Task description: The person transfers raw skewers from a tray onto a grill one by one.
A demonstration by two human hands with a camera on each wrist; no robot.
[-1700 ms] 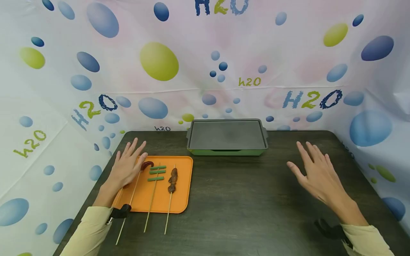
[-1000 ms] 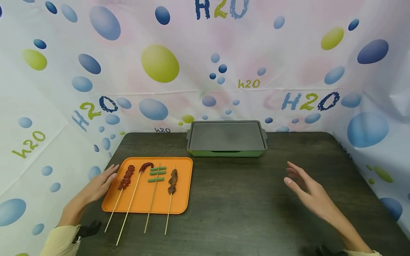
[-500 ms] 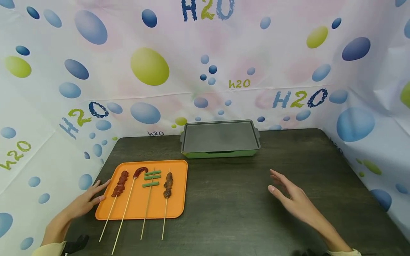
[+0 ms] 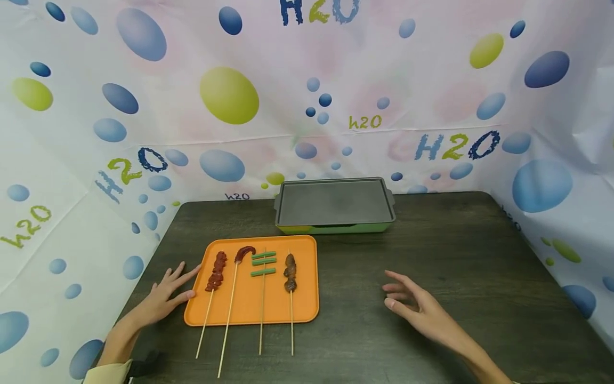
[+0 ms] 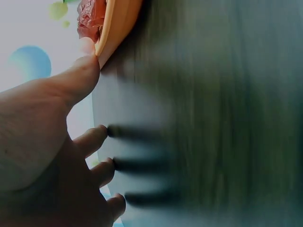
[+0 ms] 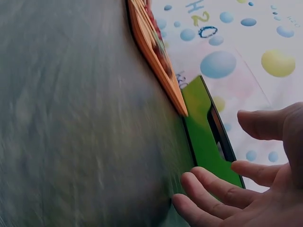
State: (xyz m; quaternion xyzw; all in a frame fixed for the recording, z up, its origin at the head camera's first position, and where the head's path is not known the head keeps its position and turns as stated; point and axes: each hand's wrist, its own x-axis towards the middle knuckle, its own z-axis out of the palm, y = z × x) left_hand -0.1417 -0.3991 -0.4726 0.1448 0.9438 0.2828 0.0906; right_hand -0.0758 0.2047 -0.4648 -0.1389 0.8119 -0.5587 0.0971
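An orange tray (image 4: 254,317) lies on the left part of the dark table. Across it lie skewers: dark red meat chunks (image 4: 217,272), a curled dark red tentacle-like piece (image 4: 244,253), green stalk pieces (image 4: 264,261) and brown chunks (image 4: 290,273); their bare sticks stick out past the near edge. With thumb and forefinger my left hand (image 4: 160,298) touches the tray's left rim; in the left wrist view its other fingertips (image 5: 106,170) are spread low by the table. My right hand (image 4: 424,314) hovers over the table to the right, fingers loosely bent, holding nothing.
A grill pan with a flat grey top (image 4: 336,202) and green base (image 4: 355,228) stands at the table's back middle. Behind and beside the dark wooden table (image 4: 460,240) hangs a white sheet (image 4: 408,69) with coloured dots and lettering.
The left hand has moved from above the tray to its left rim, and the tray with its skewers has slid right. The right hand has come down and left.
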